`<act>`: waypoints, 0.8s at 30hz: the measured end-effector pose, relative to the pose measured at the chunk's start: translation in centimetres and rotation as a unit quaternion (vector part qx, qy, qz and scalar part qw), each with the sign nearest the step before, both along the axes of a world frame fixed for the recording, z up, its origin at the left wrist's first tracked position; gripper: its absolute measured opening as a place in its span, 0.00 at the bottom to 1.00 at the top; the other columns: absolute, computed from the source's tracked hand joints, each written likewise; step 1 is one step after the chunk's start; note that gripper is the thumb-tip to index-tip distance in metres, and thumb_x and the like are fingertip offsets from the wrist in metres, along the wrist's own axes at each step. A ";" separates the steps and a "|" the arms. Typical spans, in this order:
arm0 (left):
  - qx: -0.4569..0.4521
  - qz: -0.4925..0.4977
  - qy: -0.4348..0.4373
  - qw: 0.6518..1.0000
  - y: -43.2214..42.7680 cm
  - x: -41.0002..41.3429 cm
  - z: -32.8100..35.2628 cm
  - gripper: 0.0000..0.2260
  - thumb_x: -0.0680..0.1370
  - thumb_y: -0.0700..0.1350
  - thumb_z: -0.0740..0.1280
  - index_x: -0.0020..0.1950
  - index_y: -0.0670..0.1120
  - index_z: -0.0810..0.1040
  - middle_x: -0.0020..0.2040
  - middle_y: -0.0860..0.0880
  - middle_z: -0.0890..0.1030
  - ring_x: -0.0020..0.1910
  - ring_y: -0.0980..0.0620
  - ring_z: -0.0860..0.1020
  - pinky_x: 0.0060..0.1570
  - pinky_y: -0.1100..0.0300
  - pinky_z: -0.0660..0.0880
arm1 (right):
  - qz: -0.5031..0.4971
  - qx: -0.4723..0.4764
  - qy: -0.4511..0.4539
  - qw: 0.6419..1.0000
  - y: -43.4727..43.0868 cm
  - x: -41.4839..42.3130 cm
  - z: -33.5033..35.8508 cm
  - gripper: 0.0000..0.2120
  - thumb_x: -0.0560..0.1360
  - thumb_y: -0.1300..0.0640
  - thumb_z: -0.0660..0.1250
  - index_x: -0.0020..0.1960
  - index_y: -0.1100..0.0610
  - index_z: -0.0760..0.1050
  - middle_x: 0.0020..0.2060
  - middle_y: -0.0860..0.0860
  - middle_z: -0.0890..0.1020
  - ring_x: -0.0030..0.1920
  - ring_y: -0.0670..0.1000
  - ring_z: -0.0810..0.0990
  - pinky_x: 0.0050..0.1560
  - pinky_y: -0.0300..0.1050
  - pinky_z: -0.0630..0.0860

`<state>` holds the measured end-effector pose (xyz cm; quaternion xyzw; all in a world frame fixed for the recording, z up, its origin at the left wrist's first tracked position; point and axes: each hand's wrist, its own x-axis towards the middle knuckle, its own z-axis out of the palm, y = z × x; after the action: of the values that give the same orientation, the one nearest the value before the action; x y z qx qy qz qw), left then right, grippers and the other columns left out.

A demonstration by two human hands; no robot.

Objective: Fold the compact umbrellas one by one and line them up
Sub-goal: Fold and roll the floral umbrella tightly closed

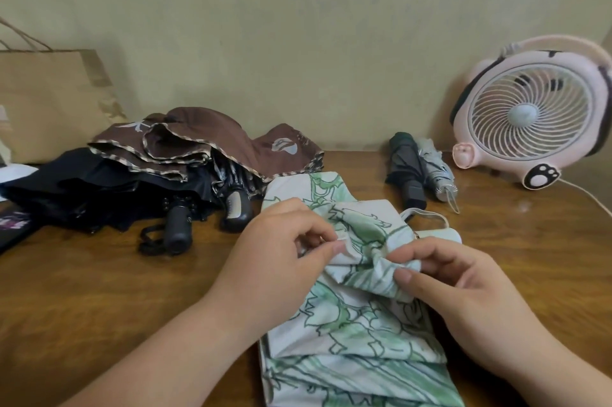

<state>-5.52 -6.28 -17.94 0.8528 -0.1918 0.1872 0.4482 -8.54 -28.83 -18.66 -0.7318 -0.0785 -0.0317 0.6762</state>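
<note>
Fingers (336, 247) of left hand (278, 261), right hand (463, 284) seemingly pinch green-printed umbrella (351, 333).

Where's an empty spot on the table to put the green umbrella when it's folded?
The table is bare right of the folded pair, in front of the fan, and at front left, below the black umbrella. The back left is crowded: black and brown umbrella heaped together.

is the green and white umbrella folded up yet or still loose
Loose: the umbrella lies in unwrapped pleats, left hand and right hand pinching its fabric.
</note>
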 end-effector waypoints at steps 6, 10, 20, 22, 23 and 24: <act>-0.013 -0.031 0.017 0.999 3.2 -1.3 1.6 0.05 0.74 0.47 0.75 0.39 0.53 0.83 0.51 0.57 0.79 0.40 0.52 0.76 0.40 0.68 0.72 | 0.011 0.012 -0.004 1.000 -0.6 0.2 0.1 0.08 0.68 0.58 0.76 0.47 0.52 0.83 0.35 0.67 0.80 0.35 0.56 0.72 0.40 0.49 0.68; 0.077 -0.074 0.050 0.993 4.6 -2.0 2.2 0.05 0.75 0.48 0.75 0.40 0.53 0.82 0.61 0.62 0.78 0.55 0.57 0.78 0.50 0.72 0.69 | 0.046 0.005 0.009 0.999 -0.9 0.0 0.1 0.13 0.68 0.56 0.79 0.50 0.49 0.81 0.35 0.70 0.77 0.34 0.58 0.69 0.36 0.47 0.66; 0.118 -0.116 0.026 0.986 4.3 -1.7 1.3 0.19 0.74 0.66 0.72 0.62 0.64 0.79 0.63 0.63 0.76 0.67 0.58 0.73 0.62 0.70 0.66 | 0.019 0.088 0.041 0.995 -1.2 0.0 0.6 0.40 0.48 0.37 0.86 0.58 0.46 0.82 0.30 0.61 0.78 0.38 0.58 0.81 0.52 0.50 0.74; 0.098 -0.125 0.003 0.987 3.8 -1.4 0.9 0.15 0.79 0.65 0.64 0.56 0.58 0.84 0.58 0.62 0.80 0.64 0.55 0.75 0.62 0.64 0.67 | 0.028 0.070 0.054 0.996 -1.0 -0.2 0.9 0.40 0.44 0.38 0.87 0.54 0.48 0.84 0.26 0.58 0.77 0.31 0.52 0.78 0.40 0.39 0.75; 0.088 -0.125 -0.001 0.988 3.7 -1.3 0.6 0.16 0.81 0.63 0.62 0.53 0.56 0.85 0.55 0.61 0.81 0.62 0.55 0.76 0.62 0.62 0.68 | 0.040 0.072 0.062 0.995 -1.0 -0.3 1.1 0.40 0.44 0.39 0.87 0.53 0.49 0.84 0.26 0.58 0.77 0.29 0.51 0.78 0.36 0.36 0.75; 0.080 -0.120 -0.005 0.990 3.7 -1.1 0.3 0.17 0.82 0.61 0.61 0.51 0.55 0.85 0.53 0.60 0.82 0.60 0.54 0.77 0.60 0.61 0.69 | 0.044 0.065 0.070 0.994 -0.9 -0.4 1.2 0.39 0.45 0.42 0.88 0.53 0.49 0.83 0.27 0.59 0.78 0.29 0.51 0.78 0.34 0.37 0.75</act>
<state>-6.60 -2.61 -17.65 0.8556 -0.3096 0.1205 0.3970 -8.97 -29.71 -17.48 -0.6826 -0.0605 0.0442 0.7270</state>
